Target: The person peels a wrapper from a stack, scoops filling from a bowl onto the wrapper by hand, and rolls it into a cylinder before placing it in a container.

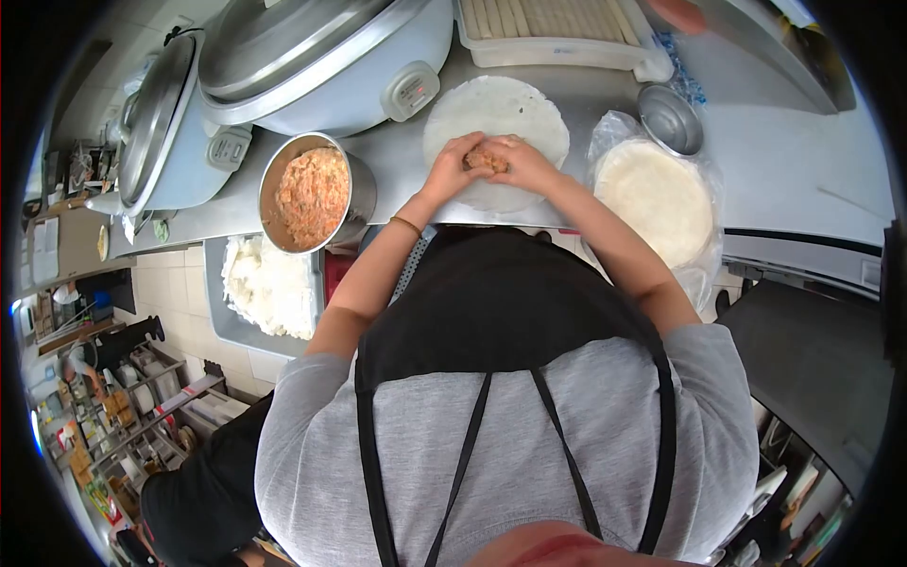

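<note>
Both hands curl around a small lump of orange-pink minced filling [486, 161] on a thin round wrapper [496, 104]. My left hand [455, 163] presses on the lump's left side, and my right hand [525, 163] closes in from the right, fingertips nearly meeting above it. The wrapper lies flat on the steel counter [402, 170]. To the left, a tilted metal pot [363, 189] holds more of the minced filling. On the right, a stack of round wrappers [657, 203] rests on clear plastic, with a small metal bowl [671, 120] at its far edge.
Two large lidded cookers [321, 94] stand at the back left. A white tray [567, 54] of pale rolls sits at the back. Below the counter's left part is a grey bin [227, 312] with white shreds. Another person's dark clothing [203, 482] shows at lower left.
</note>
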Tool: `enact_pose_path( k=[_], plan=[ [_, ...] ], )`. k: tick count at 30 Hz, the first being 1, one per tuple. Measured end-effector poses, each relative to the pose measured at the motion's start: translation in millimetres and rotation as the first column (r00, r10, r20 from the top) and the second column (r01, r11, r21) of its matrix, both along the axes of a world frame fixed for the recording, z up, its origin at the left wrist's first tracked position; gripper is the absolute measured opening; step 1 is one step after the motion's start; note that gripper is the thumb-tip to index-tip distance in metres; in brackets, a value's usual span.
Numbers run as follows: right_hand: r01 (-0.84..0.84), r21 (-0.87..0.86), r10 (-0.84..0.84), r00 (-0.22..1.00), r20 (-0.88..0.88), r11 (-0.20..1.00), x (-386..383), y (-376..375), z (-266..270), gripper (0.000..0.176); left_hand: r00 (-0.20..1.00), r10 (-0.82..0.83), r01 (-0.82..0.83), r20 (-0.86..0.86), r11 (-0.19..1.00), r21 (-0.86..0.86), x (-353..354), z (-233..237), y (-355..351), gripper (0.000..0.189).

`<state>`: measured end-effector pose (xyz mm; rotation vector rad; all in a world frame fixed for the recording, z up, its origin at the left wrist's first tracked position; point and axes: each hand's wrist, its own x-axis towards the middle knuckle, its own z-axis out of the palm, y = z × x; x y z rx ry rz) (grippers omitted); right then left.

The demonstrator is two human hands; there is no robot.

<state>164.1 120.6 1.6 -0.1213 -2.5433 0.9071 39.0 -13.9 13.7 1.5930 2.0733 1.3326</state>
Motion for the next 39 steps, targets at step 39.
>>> enact_pose_path(
  k=[39],
  plan=[
    [-0.042,0.031,0.036,0.987,0.154,0.999,2.8,-17.4,2.5,0.022,1.0,-0.008,0.008,0.002,0.998,-0.063,8.8,0.4,-25.9,0.032]
  ],
)
